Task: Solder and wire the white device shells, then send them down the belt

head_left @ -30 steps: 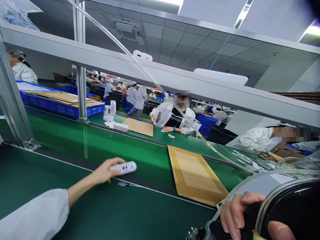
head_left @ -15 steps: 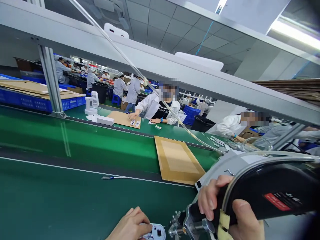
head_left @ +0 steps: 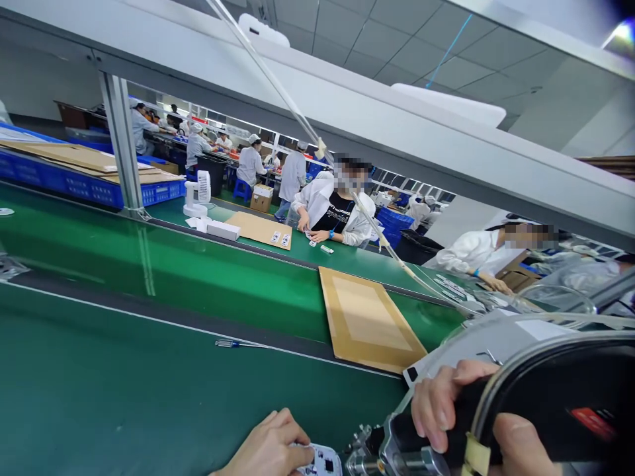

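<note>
At the bottom edge my left hand (head_left: 270,446) is closed on a small white device (head_left: 323,461) with an exposed circuit side, holding it against the green bench surface (head_left: 124,390). My right hand (head_left: 464,420) is wrapped round the black handle of a powered screwdriver (head_left: 546,403). Its metal nose (head_left: 370,453) sits just right of the white device. A clear hose (head_left: 278,86) runs up from the tool to the overhead frame.
A small screwdriver (head_left: 233,344) lies by the green conveyor belt (head_left: 208,284). A cardboard sheet (head_left: 370,320) rests across the belt. Across it, people in white coats work at their stations beside a white desk fan (head_left: 197,195) and blue crates (head_left: 94,188).
My left hand has drawn the white device back from the conveyor to the bench in front of me. My right hand has brought the powered screwdriver's nose next to it.
</note>
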The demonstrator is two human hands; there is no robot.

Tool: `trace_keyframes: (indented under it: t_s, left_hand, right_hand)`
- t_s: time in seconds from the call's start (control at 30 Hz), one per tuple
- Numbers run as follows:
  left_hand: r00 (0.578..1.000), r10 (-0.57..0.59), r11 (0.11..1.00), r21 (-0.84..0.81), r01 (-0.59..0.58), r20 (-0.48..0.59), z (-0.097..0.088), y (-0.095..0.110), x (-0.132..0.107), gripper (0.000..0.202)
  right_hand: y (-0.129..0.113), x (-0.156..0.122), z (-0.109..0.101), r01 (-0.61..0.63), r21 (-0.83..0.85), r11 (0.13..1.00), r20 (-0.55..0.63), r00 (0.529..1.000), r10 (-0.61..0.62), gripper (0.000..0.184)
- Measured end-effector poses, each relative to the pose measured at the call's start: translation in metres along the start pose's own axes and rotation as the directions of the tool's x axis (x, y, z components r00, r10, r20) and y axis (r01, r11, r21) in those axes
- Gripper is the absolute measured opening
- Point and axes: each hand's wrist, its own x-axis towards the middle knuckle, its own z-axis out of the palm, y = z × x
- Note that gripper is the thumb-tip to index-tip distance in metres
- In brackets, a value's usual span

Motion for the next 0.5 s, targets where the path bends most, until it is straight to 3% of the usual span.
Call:
trace_keyframes:
  t_s: [0.37,0.5]
  left_hand:
    - [0.999,-0.023,1.0,-0.014,0.023,-0.036,0.009,0.0,0.001,0.04]
    - [0.999,-0.012,1.0,-0.005,0.012,-0.038,0.008,0.001,0.003,0.043]
  right_hand:
    - [0.006,-0.005,0.011,-0.012,-0.025,1.0,0.043,0.999,0.013,0.032]
    - [0.008,-0.007,0.007,-0.044,0.009,0.999,-0.026,0.999,0.044,0.031]
